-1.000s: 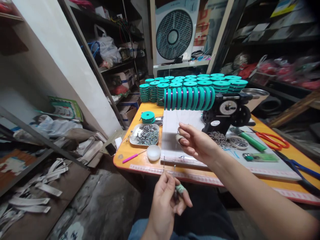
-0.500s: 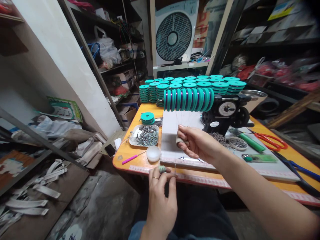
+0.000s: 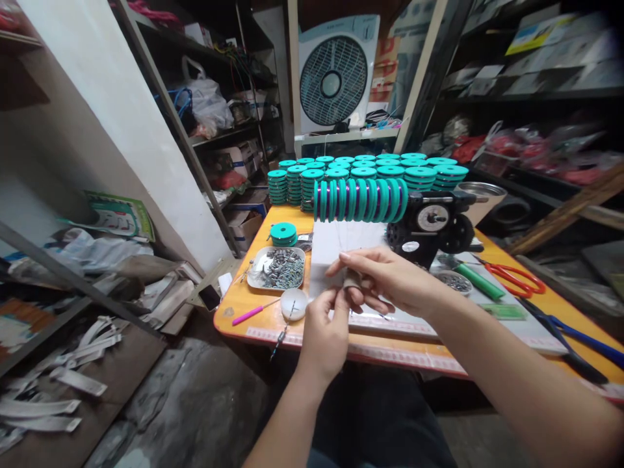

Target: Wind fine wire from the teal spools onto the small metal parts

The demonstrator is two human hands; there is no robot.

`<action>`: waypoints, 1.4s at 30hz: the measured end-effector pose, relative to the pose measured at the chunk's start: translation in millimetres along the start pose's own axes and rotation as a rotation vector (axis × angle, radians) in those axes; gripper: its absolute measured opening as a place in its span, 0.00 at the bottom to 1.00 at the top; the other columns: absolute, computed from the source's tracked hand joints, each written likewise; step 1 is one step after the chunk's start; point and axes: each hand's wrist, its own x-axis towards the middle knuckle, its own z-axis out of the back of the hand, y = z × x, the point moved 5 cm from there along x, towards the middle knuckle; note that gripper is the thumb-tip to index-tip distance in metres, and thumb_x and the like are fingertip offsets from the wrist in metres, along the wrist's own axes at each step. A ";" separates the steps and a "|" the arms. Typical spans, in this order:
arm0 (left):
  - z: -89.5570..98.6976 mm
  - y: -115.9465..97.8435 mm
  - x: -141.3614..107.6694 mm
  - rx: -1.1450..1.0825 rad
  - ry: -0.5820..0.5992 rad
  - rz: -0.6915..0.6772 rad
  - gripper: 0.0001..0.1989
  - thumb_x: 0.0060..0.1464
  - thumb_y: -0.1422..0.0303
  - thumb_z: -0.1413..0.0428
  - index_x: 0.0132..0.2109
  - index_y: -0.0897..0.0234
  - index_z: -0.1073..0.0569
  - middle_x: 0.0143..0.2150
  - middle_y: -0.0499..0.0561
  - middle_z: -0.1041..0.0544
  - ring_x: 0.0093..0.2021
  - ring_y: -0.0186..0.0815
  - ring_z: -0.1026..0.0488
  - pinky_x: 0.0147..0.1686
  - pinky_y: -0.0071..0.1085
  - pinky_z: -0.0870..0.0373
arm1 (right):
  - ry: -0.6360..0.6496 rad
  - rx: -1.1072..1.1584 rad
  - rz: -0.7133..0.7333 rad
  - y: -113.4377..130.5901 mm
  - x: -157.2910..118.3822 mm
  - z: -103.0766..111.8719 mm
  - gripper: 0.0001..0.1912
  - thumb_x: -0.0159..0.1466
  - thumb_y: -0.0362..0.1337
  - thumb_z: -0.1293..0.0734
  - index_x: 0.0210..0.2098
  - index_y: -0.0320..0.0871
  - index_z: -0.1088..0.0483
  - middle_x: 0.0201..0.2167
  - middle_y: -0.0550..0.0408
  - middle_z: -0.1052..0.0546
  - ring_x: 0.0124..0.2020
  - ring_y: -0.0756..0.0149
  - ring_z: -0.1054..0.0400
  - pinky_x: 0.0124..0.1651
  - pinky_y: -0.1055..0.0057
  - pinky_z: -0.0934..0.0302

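Observation:
My left hand (image 3: 327, 335) is closed in a pinch, fingertips meeting those of my right hand (image 3: 385, 276) above the table's front edge. My right hand, a wrap on one finger, is also pinched. A faint thin line (image 3: 340, 240) runs from the row of teal spools (image 3: 361, 200) on the black winder (image 3: 422, 227) down to my fingers. To the left of my left hand hangs a small dark piece of tackle (image 3: 279, 339), in front of the table edge. Exactly what lies between the fingertips is hidden.
Left on the yellow table (image 3: 231, 296) are a tray (image 3: 277, 268) of small metal parts, a round white container (image 3: 293, 304) and a pink-handled tool (image 3: 248, 316). Right are red-handled scissors (image 3: 517, 276), a green tube (image 3: 480, 281) and blue-handled pliers (image 3: 580, 335). Stacked teal spools (image 3: 287, 185) stand behind.
My left hand has risen to meet my right hand, where they were apart before. The dark tackle now dangles left of my left hand. The view has shifted slightly.

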 end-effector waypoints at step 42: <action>-2.4 38.8 -58.4 -0.844 0.032 0.586 0.06 0.60 0.69 0.49 0.38 0.70 0.34 0.23 0.50 0.30 0.18 0.20 0.51 0.16 0.16 0.59 | -0.125 0.460 -0.053 -17.8 9.3 4.4 0.20 0.64 0.44 0.39 0.20 0.42 0.44 0.14 0.60 0.36 0.10 0.79 0.48 0.08 0.85 0.54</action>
